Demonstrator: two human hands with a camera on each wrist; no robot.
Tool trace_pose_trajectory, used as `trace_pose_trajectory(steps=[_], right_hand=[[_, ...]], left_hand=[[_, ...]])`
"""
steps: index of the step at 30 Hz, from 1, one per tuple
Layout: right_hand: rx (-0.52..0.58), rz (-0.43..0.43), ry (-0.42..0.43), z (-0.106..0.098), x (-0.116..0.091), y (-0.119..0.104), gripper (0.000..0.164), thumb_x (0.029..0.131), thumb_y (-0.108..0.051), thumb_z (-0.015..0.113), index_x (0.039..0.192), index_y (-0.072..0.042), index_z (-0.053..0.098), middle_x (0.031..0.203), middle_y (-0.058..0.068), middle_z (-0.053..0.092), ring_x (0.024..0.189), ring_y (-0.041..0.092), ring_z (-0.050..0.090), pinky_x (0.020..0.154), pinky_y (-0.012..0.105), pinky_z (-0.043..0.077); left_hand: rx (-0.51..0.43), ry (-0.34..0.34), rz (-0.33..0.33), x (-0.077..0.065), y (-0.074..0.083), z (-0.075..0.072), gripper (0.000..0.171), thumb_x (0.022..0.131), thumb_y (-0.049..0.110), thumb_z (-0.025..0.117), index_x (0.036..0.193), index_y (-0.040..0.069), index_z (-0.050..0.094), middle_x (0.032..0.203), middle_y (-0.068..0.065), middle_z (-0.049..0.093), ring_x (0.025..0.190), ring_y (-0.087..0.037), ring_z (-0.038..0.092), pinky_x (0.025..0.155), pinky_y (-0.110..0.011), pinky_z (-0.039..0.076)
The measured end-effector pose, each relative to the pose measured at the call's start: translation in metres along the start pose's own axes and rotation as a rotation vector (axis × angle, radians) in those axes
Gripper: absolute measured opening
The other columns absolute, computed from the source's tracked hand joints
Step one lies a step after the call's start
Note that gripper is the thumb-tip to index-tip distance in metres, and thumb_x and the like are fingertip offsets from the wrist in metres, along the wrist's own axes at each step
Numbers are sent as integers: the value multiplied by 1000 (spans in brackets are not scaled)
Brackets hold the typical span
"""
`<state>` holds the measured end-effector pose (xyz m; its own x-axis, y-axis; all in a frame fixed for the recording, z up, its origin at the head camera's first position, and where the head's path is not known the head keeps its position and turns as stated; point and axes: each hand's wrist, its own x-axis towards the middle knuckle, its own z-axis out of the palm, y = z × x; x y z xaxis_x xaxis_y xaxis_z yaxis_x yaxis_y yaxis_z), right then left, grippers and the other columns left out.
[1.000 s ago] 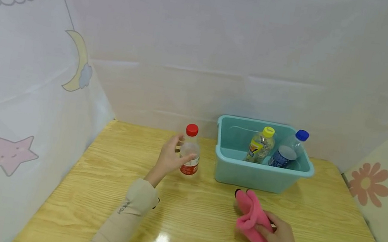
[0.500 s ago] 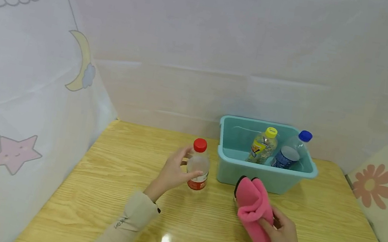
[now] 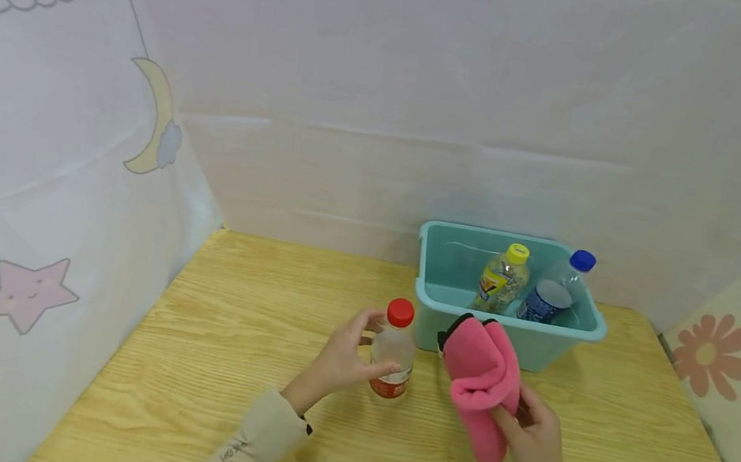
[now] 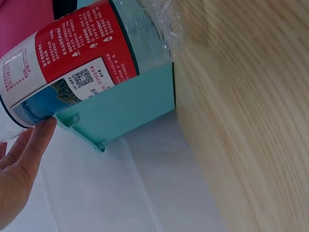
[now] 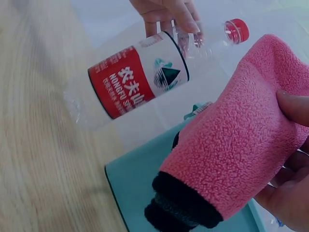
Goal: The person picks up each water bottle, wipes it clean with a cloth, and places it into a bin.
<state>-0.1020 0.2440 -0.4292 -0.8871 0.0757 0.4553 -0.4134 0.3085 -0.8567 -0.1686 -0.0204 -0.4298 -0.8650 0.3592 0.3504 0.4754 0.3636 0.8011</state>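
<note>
My left hand (image 3: pixel 344 359) grips a clear plastic water bottle (image 3: pixel 394 346) with a red cap and a red-and-white label, its thumb and fingers around the upper part. The bottle is roughly upright; I cannot tell whether its base touches the table. In the right wrist view, the label (image 5: pixel 128 79) faces the camera. My right hand (image 3: pixel 535 439) holds a folded pink towel (image 3: pixel 480 383) with black edging, thumb on top and the other fingers partly hidden beneath it. The towel is just right of the bottle and overlaps the basin's front in the head view.
A teal plastic basin (image 3: pixel 428 327) stands at the back right of the wooden table (image 3: pixel 245 300). Inside it lean a yellow-capped bottle (image 3: pixel 502 283) and a blue-capped bottle (image 3: pixel 552 290). Pale printed cloth (image 3: pixel 361 102) hangs behind and along both sides.
My left hand has brought the bottle right and nearer to me, towards the towel. The towel has shifted slightly left and its far end has tilted up, still in my right hand.
</note>
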Motion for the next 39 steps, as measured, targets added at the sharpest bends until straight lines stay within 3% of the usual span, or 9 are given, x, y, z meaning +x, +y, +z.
trace_pose_trajectory(steps=[7,14,21,25,31,36,39], right_hand=[[105,-75,8,10,3,-4,50,72,25,57,110,-6,62,99,-15,60,84,0,57,69,9,46],[146,-157,-27,19,3,-2,49,72,26,56,112,-1,60,103,-13,60,86,1,57,72,9,46],[214,-242,-93,31,4,2,46,74,26,55,117,9,53,109,-10,59,92,2,56,76,10,46],[181,-292,-120,35,6,2,45,74,25,55,116,12,52,109,-9,59,91,3,56,74,11,46],[90,-300,-142,36,9,5,27,83,9,58,110,11,55,103,-7,59,85,6,56,68,12,46],[-64,-304,-152,36,13,2,42,72,22,60,111,8,57,102,3,61,88,2,54,70,11,44],[-162,-304,-179,35,15,1,45,71,21,62,113,5,57,99,9,61,89,4,53,72,12,43]], left_hand=[[-22,-62,9,-6,6,10,66,74,27,76,126,6,40,114,-8,54,103,-19,52,82,-31,51],[-13,-92,36,-9,6,17,66,75,24,76,127,6,40,115,-5,53,103,-19,52,82,-27,50],[-26,-68,127,-11,1,24,66,74,20,77,127,9,40,118,-4,52,103,-20,53,80,-30,51],[-24,-56,132,-11,0,25,65,74,20,77,127,9,41,118,-4,53,103,-17,52,80,-31,52],[-16,-47,123,-12,3,24,65,74,20,77,127,7,41,119,-6,53,103,-19,53,80,-31,52],[-10,-80,165,-11,2,23,64,77,22,74,129,6,40,122,-8,52,104,-26,54,81,-33,52],[-5,-101,187,-12,1,21,62,80,21,70,131,5,39,124,-9,51,105,-29,54,82,-31,51]])
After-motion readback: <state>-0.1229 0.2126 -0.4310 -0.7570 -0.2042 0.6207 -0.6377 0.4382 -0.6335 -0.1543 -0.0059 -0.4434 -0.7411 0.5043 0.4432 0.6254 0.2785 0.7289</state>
